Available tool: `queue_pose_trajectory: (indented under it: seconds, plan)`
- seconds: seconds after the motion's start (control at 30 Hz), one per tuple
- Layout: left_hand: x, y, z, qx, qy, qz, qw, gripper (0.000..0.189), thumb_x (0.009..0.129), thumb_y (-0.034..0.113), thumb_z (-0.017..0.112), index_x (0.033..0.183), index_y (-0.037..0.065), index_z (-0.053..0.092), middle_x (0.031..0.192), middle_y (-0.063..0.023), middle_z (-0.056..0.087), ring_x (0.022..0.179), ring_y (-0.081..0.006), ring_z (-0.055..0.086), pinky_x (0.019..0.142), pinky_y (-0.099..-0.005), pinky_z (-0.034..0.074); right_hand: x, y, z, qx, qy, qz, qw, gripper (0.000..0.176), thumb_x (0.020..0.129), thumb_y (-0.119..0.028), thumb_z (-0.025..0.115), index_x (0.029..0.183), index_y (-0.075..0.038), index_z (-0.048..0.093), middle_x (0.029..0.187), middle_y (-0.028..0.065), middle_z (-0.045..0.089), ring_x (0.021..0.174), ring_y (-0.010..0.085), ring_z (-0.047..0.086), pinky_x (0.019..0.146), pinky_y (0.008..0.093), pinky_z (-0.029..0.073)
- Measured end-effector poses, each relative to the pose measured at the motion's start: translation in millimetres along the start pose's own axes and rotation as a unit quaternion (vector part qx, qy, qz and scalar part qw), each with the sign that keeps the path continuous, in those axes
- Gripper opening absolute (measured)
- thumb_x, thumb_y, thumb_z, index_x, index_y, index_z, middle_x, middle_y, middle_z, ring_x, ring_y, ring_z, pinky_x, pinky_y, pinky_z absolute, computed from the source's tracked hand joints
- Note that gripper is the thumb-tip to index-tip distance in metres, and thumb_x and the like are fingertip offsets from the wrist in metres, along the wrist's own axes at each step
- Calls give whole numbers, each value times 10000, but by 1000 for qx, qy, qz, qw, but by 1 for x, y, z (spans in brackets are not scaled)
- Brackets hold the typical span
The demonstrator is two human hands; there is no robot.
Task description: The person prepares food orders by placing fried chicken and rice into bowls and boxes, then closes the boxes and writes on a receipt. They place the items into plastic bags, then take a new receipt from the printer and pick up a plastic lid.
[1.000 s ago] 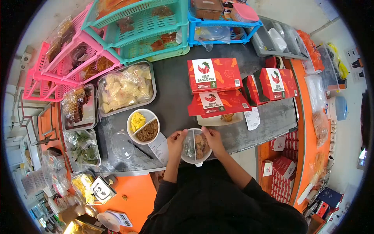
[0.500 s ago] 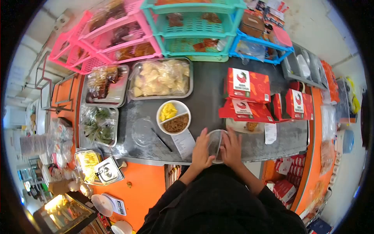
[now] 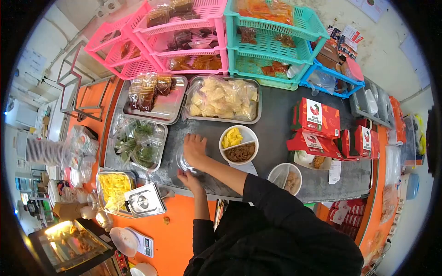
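On the dark counter's left side, my left hand [image 3: 189, 180] pinches the near edge of a clear round plastic lid [image 3: 181, 161]. My right hand [image 3: 195, 151] reaches across my body, its curled fingers at the lid's right side and partly hiding it. Right of the hands stands an uncovered white divided bowl [image 3: 254, 135] with yellow scrambled-looking pieces in one section and brown minced food in the other. A second white divided bowl [image 3: 294, 183], which looks covered by a clear lid, stands near the counter's front edge with pale brown food showing.
Behind stand metal trays of bagged chips [image 3: 221, 99], brown packets [image 3: 149, 94] and bagged greens [image 3: 142, 149]. Pink [image 3: 182, 27] and teal [image 3: 271, 50] racks rise beyond. Red boxes [image 3: 317, 117] stand at right. A tray of yellow shreds [image 3: 115, 188] is at left.
Both hands have left the bowl at the front edge and moved left to the loose clear lid. The view has shifted, so the counter's contents appear farther right.
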State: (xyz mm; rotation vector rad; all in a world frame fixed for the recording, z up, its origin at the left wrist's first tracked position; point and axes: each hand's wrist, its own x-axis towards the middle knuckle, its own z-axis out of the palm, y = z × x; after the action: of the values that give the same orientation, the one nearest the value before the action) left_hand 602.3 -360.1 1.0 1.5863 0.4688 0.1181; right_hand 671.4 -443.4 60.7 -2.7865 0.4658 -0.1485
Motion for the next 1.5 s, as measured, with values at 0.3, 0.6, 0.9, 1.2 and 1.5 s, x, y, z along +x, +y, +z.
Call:
queue_pose_trajectory:
  seconds: [0.3, 0.6, 0.9, 1.2, 1.5]
  plan:
    - [-56, 94, 67, 105, -278, 192, 935, 335, 902, 91, 397, 1224, -2, 406, 1259, -163, 421, 1169, -267, 405, 975, -350, 300, -71, 117, -123, 174, 185, 82, 964, 395, 801, -174, 556, 1149, -24, 443, 1007, 196, 442, 900, 360, 454, 802, 436, 368]
    - [-52, 90, 109, 134, -270, 166, 939, 297, 867, -6, 363, 1150, -22, 450, 1050, -203, 553, 982, -347, 534, 852, -383, 406, -74, 145, -77, 136, 160, 181, 961, 422, 835, -226, 532, 1140, 40, 415, 1010, 216, 430, 934, 383, 457, 795, 432, 390]
    - [-49, 71, 132, 252, -129, 332, 900, 130, 867, 116, 458, 860, 1, 519, 804, -171, 563, 759, -346, 545, 627, -384, 426, -72, 151, -73, 211, 146, 232, 938, 327, 855, -257, 509, 1029, 12, 444, 963, 192, 445, 841, 363, 522, 683, 404, 445]
    - [-20, 48, 138, 46, -307, -17, 951, 258, 819, 245, 618, 783, -10, 608, 703, -23, 589, 636, -119, 536, 580, -251, 415, -33, 197, -47, 404, 164, 179, 882, 435, 762, -427, 625, 667, -26, 483, 540, 75, 496, 493, 231, 480, 506, 348, 379]
    - [-17, 44, 128, -24, -276, -18, 961, 255, 874, 221, 530, 905, -23, 599, 842, -51, 600, 735, -111, 533, 659, -232, 418, -29, 209, -34, 554, 143, 251, 781, 541, 868, -453, 464, 538, -26, 436, 493, 15, 402, 501, 105, 359, 486, 328, 324]
